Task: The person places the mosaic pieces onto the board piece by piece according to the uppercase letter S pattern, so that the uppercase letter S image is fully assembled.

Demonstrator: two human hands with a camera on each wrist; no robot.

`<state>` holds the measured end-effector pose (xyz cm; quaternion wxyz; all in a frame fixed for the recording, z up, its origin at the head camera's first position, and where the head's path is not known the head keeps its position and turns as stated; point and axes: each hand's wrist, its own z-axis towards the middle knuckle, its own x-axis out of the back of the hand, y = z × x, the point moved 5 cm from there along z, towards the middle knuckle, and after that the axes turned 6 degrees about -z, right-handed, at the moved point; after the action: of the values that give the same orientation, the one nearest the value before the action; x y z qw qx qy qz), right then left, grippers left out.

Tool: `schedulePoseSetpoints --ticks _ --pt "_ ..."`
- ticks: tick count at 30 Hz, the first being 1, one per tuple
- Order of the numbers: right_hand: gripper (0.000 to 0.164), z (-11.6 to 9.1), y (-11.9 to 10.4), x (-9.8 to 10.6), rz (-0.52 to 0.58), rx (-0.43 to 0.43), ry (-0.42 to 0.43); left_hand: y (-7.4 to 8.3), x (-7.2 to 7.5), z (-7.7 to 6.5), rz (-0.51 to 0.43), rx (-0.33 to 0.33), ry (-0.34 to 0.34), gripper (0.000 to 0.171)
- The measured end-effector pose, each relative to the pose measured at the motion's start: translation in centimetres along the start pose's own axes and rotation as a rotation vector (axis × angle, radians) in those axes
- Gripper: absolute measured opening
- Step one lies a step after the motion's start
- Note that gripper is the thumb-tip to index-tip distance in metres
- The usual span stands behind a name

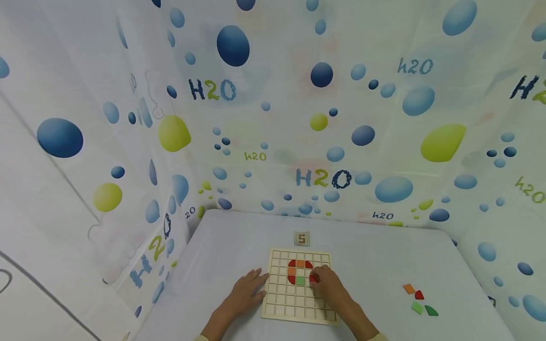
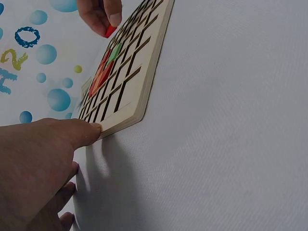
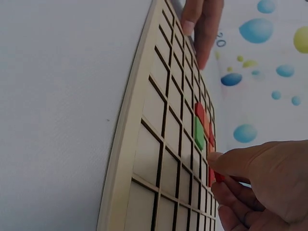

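Right hand (image 1: 327, 284) pinches a red piece (image 2: 110, 31) over the gridded board (image 1: 281, 303).
Grip narrow; left hand (image 1: 246, 292) lies with fingers spread, touching the board's left edge.

Wrist views crop both hands (image 2: 38, 168) (image 3: 269, 187); fingers partly hide one red piece (image 2: 110, 31).

Small booth-like space, walled by sheeting; the type of building around it cannot be determined. White sheeting (image 1: 277, 61) rises behind the table (image 1: 384, 265) and along its left and right sides. It is printed, in the manner of a shower curtain, with blue and yellow-green drops (image 1: 233, 45) and the lettering "H2O" (image 1: 324, 178). The table, plain white with rounded far corners, extends close to the rear sheeting.
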<state>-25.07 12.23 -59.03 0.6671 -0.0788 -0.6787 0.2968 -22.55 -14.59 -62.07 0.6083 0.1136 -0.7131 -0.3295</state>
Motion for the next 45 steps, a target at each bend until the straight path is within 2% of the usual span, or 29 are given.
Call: schedulePoseSetpoints --ticks 7,15,20,27,32,38,45 --pt "0.017 -0.5 -1.2 -1.1 -0.01 0.026 -0.066 -0.4 -0.1 -0.6 -0.003 -0.001 -0.013 0.056" --pt "0.015 -1.3 -2.3 -1.2 -0.047 0.035 -0.028 -0.8 -0.2 -1.3 0.008 -0.001 -0.016 0.056" --pt "0.02 -1.2 -2.2 -1.1 -0.026 0.037 -0.017 -0.4 0.1 -1.4 0.004 -0.002 -0.012 0.056" --pt "0.016 -1.2 -2.0 -1.3 -0.045 0.022 -0.042 -0.3 0.2 -1.5 0.001 -0.006 -0.01 0.056" --pt "0.012 -1.2 -1.6 -1.5 -0.028 0.042 -0.074 -0.2 0.1 -1.6 0.005 -0.008 -0.01 0.056" --pt "0.011 -1.2 -1.4 -1.4 0.011 0.1 -0.059 0.0 0.4 -1.7 0.005 -0.007 -0.004 0.055" --pt "0.006 -1.6 -1.2 -1.3 0.08 0.096 -0.06 0.0 0.4 -1.7 0.001 -0.015 -0.004 0.055"
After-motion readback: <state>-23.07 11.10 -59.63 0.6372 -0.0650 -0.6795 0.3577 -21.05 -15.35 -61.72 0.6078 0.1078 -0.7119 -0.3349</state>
